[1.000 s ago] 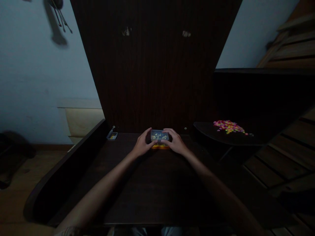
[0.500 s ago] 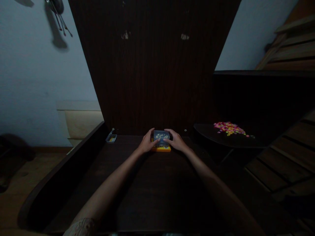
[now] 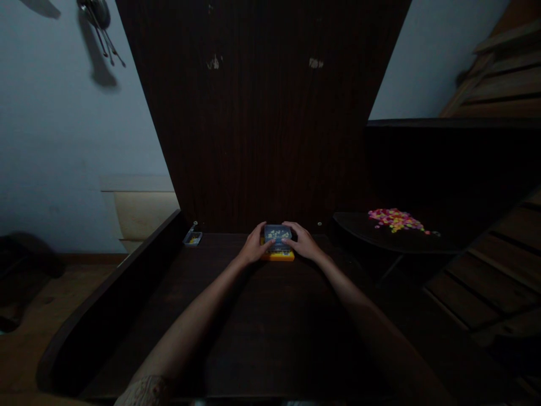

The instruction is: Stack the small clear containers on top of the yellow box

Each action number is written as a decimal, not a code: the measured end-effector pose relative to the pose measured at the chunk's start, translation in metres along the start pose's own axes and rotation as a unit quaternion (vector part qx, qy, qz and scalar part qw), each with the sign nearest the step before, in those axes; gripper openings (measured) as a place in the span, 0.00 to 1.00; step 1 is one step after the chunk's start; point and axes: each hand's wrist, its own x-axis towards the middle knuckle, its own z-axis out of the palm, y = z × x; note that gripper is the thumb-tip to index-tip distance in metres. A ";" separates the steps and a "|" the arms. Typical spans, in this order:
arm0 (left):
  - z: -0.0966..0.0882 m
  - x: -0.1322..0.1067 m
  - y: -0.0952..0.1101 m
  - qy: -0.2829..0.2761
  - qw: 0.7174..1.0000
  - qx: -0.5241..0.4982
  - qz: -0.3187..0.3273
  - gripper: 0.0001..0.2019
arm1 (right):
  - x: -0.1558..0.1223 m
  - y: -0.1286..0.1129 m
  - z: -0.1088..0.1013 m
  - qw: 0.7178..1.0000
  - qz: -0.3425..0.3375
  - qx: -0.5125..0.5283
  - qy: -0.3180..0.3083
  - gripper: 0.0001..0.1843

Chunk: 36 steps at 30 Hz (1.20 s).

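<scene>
A small clear plastic box (image 3: pixel 278 232) with pale little pieces inside sits on top of a flat yellow box (image 3: pixel 279 256) at the far end of the dark wooden table (image 3: pixel 270 327). My left hand (image 3: pixel 254 247) grips the clear box's left side, fingers curled round it. On its right side my right hand (image 3: pixel 302 242) holds it the same way. Both forearms stretch out across the table.
A tiny open container (image 3: pixel 192 238) lies at the table's far left corner. A pile of bright pink and yellow beads (image 3: pixel 395 219) rests on a dark side shelf to the right. A tall dark wooden panel (image 3: pixel 262 113) stands right behind the boxes.
A second ago the clear box was lifted and tilted toward me; now it sits lower on the yellow box. Both hands have stayed on it.
</scene>
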 end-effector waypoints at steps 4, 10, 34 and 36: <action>0.002 -0.001 -0.004 -0.009 1.000 -0.006 0.000 0.37 | -0.003 0.004 0.001 1.000 0.002 -0.001 -0.004 0.24; 0.001 -0.006 -0.012 -0.048 0.998 -0.039 -0.012 0.38 | -0.003 0.005 -0.001 1.000 -0.001 -0.004 -0.009 0.23; -0.096 -0.062 -0.035 0.164 0.921 0.347 -0.058 0.35 | -0.060 -0.064 0.012 0.981 -0.124 -0.138 -0.055 0.27; -0.116 -0.064 -0.041 0.192 0.898 0.382 -0.104 0.35 | -0.075 -0.070 0.026 0.977 -0.138 -0.133 -0.095 0.25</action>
